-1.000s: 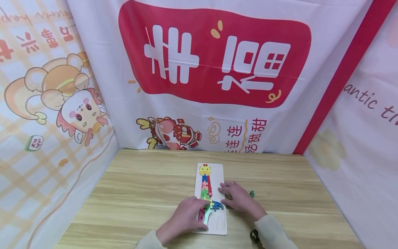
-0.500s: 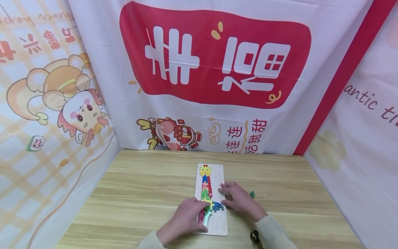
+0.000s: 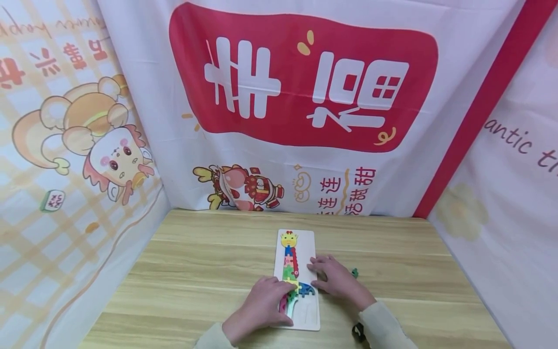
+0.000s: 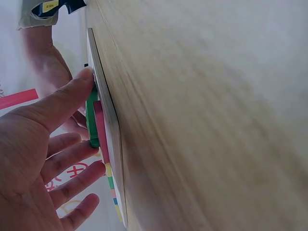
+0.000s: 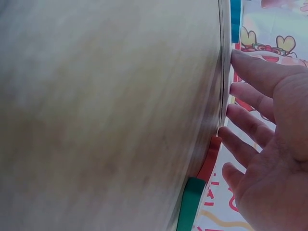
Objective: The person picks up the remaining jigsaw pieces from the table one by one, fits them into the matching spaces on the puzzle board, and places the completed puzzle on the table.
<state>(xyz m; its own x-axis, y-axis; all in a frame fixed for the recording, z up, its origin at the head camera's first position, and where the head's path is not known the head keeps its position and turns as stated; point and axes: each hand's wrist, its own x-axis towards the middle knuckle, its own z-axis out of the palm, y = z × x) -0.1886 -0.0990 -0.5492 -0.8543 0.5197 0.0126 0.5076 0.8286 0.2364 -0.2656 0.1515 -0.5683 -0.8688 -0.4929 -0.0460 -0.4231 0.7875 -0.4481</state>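
A giraffe jigsaw puzzle lies on its pale board (image 3: 307, 247), with the yellow head piece (image 3: 288, 239) at the far end. My left hand (image 3: 264, 303) pinches a green puzzle piece (image 4: 91, 118) between thumb and index finger, low over the board's near left part. Beside that piece is a magenta piece (image 4: 101, 127), partly covered by the hand in the head view. My right hand (image 3: 335, 278) rests with its fingers extended at the board's right edge, near the blue piece (image 3: 306, 289).
To the right of the board lie a loose green piece (image 5: 191, 204) and a red piece (image 5: 210, 156) on the wooden table (image 3: 209, 252). A small black object (image 3: 358, 332) shows by the right sleeve. Printed curtains (image 3: 301, 179) enclose the table's back and sides.
The head view shifts very slightly. Both hands stay in nearly the same place, with the green piece still in the left hand's pinch.
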